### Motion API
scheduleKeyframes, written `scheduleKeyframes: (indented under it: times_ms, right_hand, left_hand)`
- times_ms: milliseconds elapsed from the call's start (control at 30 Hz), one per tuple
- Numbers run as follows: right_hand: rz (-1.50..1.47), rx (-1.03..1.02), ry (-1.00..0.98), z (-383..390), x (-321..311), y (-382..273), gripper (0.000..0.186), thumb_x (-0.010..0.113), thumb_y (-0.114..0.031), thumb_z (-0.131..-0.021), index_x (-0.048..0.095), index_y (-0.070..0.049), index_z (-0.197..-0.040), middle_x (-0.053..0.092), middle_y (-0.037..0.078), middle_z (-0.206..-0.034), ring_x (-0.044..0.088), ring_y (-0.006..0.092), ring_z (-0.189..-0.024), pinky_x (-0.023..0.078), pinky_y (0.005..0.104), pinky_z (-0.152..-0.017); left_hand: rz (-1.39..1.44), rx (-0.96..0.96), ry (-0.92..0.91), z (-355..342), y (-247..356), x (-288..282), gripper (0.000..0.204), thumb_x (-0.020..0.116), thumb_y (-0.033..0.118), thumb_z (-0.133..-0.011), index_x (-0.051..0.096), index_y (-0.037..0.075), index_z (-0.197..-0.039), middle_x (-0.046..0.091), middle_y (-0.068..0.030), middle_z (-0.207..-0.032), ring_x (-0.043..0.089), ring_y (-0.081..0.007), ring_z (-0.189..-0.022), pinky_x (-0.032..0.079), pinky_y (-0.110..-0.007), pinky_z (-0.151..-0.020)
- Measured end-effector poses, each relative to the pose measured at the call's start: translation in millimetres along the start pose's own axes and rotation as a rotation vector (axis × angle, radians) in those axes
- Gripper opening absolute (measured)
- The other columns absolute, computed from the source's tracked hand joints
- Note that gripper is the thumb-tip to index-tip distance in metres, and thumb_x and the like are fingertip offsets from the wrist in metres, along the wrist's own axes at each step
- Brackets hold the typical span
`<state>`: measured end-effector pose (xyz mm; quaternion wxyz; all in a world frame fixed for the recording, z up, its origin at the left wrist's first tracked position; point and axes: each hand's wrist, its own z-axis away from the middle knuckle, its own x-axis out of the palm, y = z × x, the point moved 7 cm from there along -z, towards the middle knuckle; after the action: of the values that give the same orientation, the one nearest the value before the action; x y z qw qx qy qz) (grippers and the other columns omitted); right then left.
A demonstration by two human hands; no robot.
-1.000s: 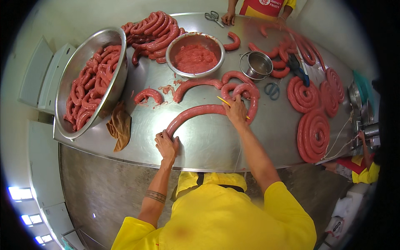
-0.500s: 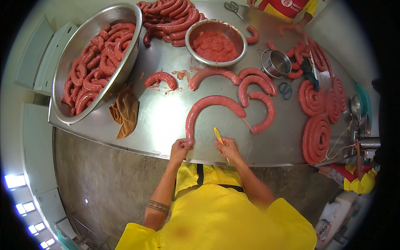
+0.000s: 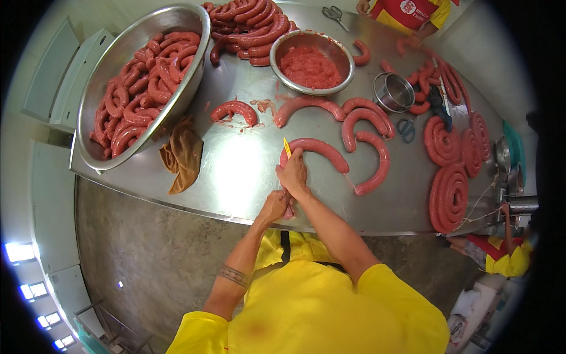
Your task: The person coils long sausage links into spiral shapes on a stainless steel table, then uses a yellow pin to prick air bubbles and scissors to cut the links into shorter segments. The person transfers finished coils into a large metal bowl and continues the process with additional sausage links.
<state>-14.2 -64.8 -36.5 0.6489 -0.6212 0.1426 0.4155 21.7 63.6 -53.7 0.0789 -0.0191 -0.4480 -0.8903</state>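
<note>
A raw red sausage [image 3: 318, 147] curves on the steel table in front of me. My left hand [image 3: 273, 206] is closed round its near end, and a stub of it shows beside my fingers. Just beyond, my right hand [image 3: 292, 174] is closed with a slim yellow pointed tool [image 3: 287, 147] sticking up out of it. That hand also lies over the sausage, so the stretch between my hands is mostly hidden. The sausage's far end joins another curved sausage [image 3: 377, 168] by a thin twisted link.
A large steel basin [image 3: 203, 44] of sausages stands at left by a brown cloth [image 3: 183, 156]. Beyond are a steel bowl [image 3: 350, 76] of red minced meat, a small pot [image 3: 394, 92], scissors [image 3: 405, 130] and coiled sausages [image 3: 448, 197]. Another person [image 3: 407, 15] works across the table.
My right hand has moved left and away from me with the yellow tool, onto the sausage. My left hand has shifted slightly right, and the sausage's near part has been drawn right.
</note>
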Motion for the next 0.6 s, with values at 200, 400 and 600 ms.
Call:
scheduleKeyframes:
  times_ms: [200,400,600]
  right_hand:
    - [-0.089,-0.031,0.175,-34,8,-4,0.055,0.077,-0.013,-0.081,0.035,0.002,-0.115,0.062,0.033,-0.106,0.063,0.0517,-0.098,0.051,0.0535,-0.087]
    - [-0.545,-0.038,-0.176,-67,-7,13,0.039,0.073,-0.028,-0.091,0.048,-0.002,-0.106,0.064,0.017,-0.095,0.063,0.0236,-0.079,0.048,0.0357,-0.063]
    - [-0.279,0.058,-0.323,-31,-31,77,0.028,0.067,-0.028,-0.096,0.058,-0.002,-0.103,0.064,0.004,-0.084,0.06,0.0098,-0.07,0.044,0.0271,-0.056]
  left_hand:
    - [0.573,0.07,-0.001,46,-23,-20,0.042,0.042,0.033,-0.11,0.051,0.001,-0.083,0.068,-0.0203,-0.106,0.071,-0.0251,-0.08,0.062,-0.037,-0.076]
    - [0.804,-0.451,0.299,131,-105,-62,0.035,0.046,0.029,-0.108,0.051,0.003,-0.085,0.067,-0.0154,-0.092,0.061,-0.0167,-0.063,0.053,-0.03,-0.054]
    - [0.249,0.68,0.738,104,122,-70,0.034,0.046,0.022,-0.108,0.061,-0.001,-0.088,0.061,-0.0051,-0.077,0.053,-0.0098,-0.064,0.048,-0.026,-0.059]
